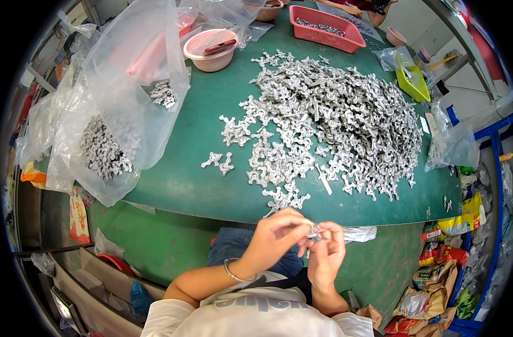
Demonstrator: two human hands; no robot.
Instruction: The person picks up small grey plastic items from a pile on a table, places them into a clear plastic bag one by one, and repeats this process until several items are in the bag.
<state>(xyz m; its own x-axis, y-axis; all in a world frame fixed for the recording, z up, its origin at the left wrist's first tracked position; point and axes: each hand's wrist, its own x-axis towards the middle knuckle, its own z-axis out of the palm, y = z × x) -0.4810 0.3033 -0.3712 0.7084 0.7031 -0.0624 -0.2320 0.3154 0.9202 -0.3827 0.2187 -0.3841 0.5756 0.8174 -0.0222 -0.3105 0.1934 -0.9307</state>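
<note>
Close to my body, off the table's near edge, my left hand (272,240) and my right hand (327,253) meet with fingertips pinched around a small silvery metal part (313,232). Fingers cover much of that part, so its full shape is hidden. Beyond them a large heap of similar curved grey metal pieces (346,112) spreads over the green table (189,174). Two loose metal pieces (218,162) lie to the left of the heap. A flat, straight metal strip (325,181) sticks out of its near side.
Clear plastic bags (149,73) with metal pieces stand at the left. Farther back are a pink bowl (210,59) with a red-handled tool, a pink tray (329,38) and a yellow-green basket (414,81). Another person's hand (353,11) shows at the far edge. A blue rack (495,224) stands right.
</note>
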